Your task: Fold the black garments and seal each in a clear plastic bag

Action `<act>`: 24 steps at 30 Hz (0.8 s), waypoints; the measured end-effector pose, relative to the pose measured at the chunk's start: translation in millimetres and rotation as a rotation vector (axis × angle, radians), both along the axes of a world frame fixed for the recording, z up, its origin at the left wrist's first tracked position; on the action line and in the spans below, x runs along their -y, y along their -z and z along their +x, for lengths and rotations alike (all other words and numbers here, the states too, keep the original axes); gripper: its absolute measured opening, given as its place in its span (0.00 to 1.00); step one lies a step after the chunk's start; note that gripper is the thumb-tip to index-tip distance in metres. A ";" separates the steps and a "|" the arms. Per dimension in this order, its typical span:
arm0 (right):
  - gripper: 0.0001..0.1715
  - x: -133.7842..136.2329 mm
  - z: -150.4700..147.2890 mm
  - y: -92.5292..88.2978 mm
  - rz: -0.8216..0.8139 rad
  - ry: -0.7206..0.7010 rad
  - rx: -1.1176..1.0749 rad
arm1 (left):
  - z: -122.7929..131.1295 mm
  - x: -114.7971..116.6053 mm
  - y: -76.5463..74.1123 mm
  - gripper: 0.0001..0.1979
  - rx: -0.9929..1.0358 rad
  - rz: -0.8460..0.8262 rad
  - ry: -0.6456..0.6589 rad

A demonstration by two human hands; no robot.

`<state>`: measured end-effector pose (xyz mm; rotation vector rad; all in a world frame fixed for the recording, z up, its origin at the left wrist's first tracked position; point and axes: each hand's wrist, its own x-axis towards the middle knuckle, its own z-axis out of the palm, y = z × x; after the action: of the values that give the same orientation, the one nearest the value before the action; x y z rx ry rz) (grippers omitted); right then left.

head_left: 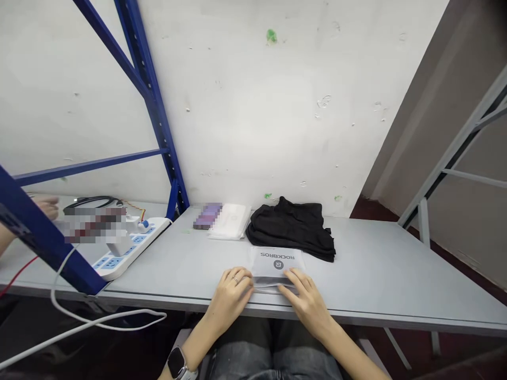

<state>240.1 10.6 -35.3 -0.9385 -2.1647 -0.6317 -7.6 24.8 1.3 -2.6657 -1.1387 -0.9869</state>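
Observation:
A clear plastic bag with an upside-down black ROCKBROS print lies flat on the grey table, close to the front edge. My left hand pinches the bag's lower left corner. My right hand rests on its lower right part, fingers over a folded band of plastic. Just behind the bag is a folded black garment. A white flat packet and a purple flat item lie side by side further left, against the wall.
A white power strip with plugs and cables sits at the left, behind a blue metal shelf frame. A co-worker's hand shows at the far left. A white cable hangs below the table edge.

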 end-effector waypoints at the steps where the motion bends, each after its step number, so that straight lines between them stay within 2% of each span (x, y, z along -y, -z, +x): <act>1: 0.19 -0.4 -0.5 -0.3 -0.012 0.001 0.007 | 1.3 -0.3 0.1 0.04 0.004 -0.002 0.004; 3: 0.20 -0.3 -1.5 -1.9 -0.042 0.011 0.026 | 4.3 -1.1 0.5 0.05 0.002 0.030 0.019; 6: 0.22 0.2 -6.1 -6.7 -0.066 0.050 0.055 | 9.8 -0.4 0.6 0.08 0.000 0.179 0.049; 9: 0.22 -2.9 -16.0 -11.7 -0.096 0.118 0.035 | 17.0 5.3 -0.7 0.08 0.046 0.312 0.070; 11: 0.22 -7.1 -23.2 -13.1 -0.126 0.142 0.011 | 21.4 10.7 -1.7 0.08 0.090 0.341 0.090; 15: 0.09 -14.3 -27.8 -10.6 -0.164 0.090 -0.042 | 20.2 15.8 -2.3 0.05 0.087 0.257 0.159; 16: 0.09 -14.6 -25.8 -10.1 -0.189 0.063 -0.069 | 17.1 14.8 -2.1 0.08 0.036 0.209 0.176; 19: 0.17 -10.4 -14.1 -13.5 -0.349 -0.051 -0.153 | 5.9 7.8 0.3 0.27 -0.162 0.078 0.190; 21: 0.19 -4.3 -4.8 -19.6 -0.455 -0.129 -0.160 | 1.3 3.4 2.9 0.30 -0.242 0.031 0.187; 24: 0.21 6.0 5.8 -29.5 -0.527 -0.189 -0.113 | 2.8 3.2 5.2 0.31 -0.282 -0.003 0.212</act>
<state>245.8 4.6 -5.7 -0.9834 -2.3226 0.0939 -4.9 21.5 -3.9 -2.8552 -0.8164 -0.6033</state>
